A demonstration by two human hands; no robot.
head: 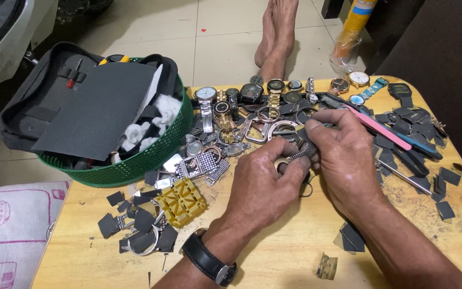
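Observation:
My left hand grips a small round watch case with a metal mesh band over the wooden table. A black-strapped wristwatch sits on that wrist. My right hand meets it from the right, its fingers closed on the same watch part and pinching near the top. Just behind the hands lie several wristwatches in a row, with loose cases and bands heaped around them. What the right fingertips hold beyond the watch is hidden.
A green mesh basket holding a black tool pouch and white cotton stands at the left. A yellow plastic watch holder and dark strap pieces lie near it. A pink-handled tool, pliers and strap scraps lie right. A person's bare feet rest beyond the table.

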